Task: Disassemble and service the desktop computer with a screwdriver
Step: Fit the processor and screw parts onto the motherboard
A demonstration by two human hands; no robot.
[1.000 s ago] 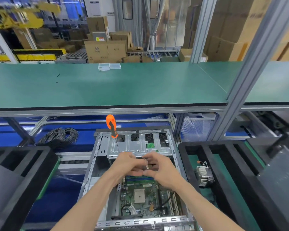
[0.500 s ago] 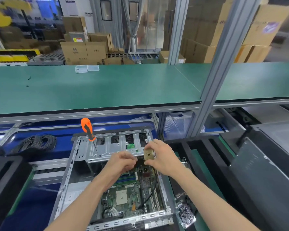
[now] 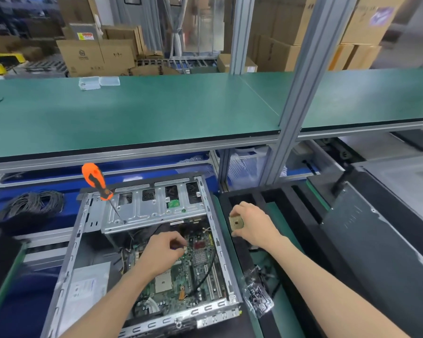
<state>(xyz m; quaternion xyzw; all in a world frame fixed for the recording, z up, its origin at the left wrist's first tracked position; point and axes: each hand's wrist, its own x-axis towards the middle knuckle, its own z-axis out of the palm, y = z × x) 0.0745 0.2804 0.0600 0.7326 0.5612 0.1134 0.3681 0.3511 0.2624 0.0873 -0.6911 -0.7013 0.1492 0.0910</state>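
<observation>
Small square gold-backed processor chip (image 3: 236, 223) pinched by its edges in right hand (image 3: 253, 228), just right of open grey metal computer case (image 3: 83, 240). Left hand (image 3: 163, 250) inside the case, fingers curled, grip unclear. Best kept level, pins untouched, lowered gently.

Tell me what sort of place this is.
Probably a factory or warehouse workstation for taking PCs apart: a green-matted bench on aluminium posts, stacked cardboard boxes behind, and an open computer case between black trays.
</observation>
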